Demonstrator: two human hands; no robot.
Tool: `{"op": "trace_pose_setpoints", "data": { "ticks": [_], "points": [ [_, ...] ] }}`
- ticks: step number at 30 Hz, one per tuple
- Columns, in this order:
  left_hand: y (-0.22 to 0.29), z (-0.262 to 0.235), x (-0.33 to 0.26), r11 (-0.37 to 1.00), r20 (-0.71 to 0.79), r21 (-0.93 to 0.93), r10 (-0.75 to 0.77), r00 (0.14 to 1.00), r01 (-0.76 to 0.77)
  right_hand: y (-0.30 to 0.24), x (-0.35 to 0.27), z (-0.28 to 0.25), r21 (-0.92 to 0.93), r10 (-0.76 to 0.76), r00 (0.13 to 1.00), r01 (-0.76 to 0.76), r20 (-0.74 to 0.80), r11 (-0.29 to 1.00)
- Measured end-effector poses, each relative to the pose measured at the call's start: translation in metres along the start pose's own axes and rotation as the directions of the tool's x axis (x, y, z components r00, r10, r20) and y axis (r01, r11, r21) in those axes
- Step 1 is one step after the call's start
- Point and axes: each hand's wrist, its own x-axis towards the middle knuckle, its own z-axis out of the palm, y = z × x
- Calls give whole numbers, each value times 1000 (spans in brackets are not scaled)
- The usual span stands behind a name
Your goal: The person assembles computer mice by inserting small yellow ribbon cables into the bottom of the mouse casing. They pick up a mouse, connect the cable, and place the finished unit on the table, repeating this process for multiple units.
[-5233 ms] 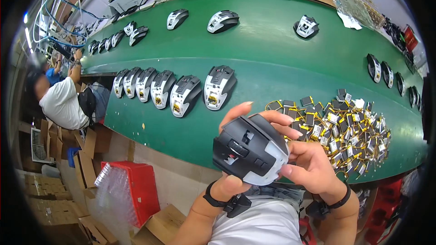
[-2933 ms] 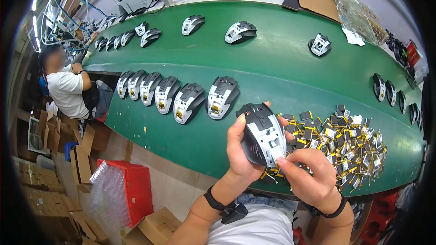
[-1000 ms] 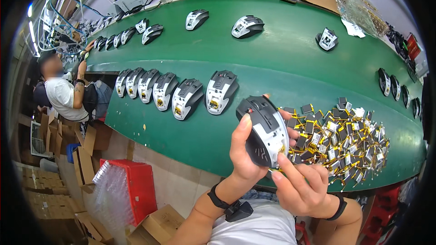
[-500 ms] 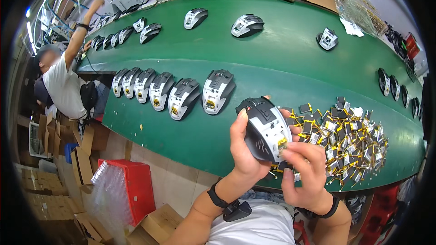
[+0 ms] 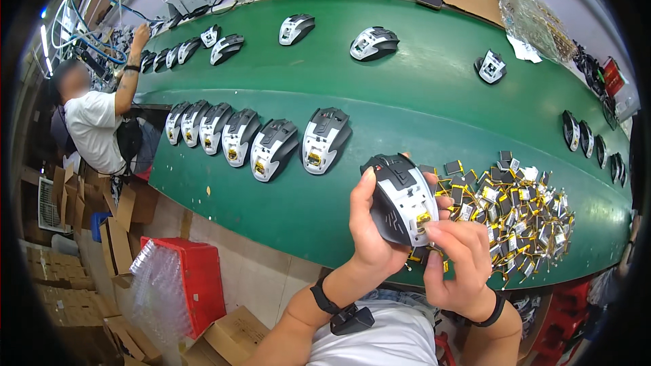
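My left hand point(image 5: 373, 237) is wrapped round a black, white and grey computer mouse point(image 5: 405, 196), its palm end tilted toward me. A small battery with yellow tape point(image 5: 424, 221) shows in the opening at that end. The fingertips of my right hand point(image 5: 461, 257) touch the mouse beside this yellow part, while its thumb stands apart below. Whether those fingertips pinch any wire is hidden. Just right of the mouse lies a heap of small batteries with yellow tape and wires point(image 5: 515, 210). To the left, several similar mice point(image 5: 325, 141) stand in a row, yellow parts in their openings.
Along the far green bench surface point(image 5: 434, 47) are more mice point(image 5: 375, 43), with others point(image 5: 571, 130) at the right. A co-worker point(image 5: 98, 122) sits at the far left. A red crate point(image 5: 203, 285) with bubble wrap and cardboard boxes point(image 5: 237, 332) stand on the floor.
The mouse and both my hands have shifted slightly right and down in the picture. My right fingertips stay by the yellow part. The co-worker's raised arm has come lower.
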Motion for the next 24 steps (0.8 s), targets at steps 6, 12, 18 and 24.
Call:
{"op": "trace_pose_setpoints", "data": {
  "ticks": [6,12,18,24],
  "points": [
    [2,-2,2,1000,-68,13,12,998,-11,-1,-5,8,-192,-35,999,36,4,981],
    [1,-2,0,999,-36,40,19,999,-18,3,1,3,-45,9,1000,-8,11,999],
    [8,-2,2,999,-4,39,12,1000,-12,-7,1,-1,-286,-200,978,210,66,935],
    [6,5,-2,992,-113,99,91,989,-80,-9,11,-5,-298,-196,962,246,190,922]
  ]
}}
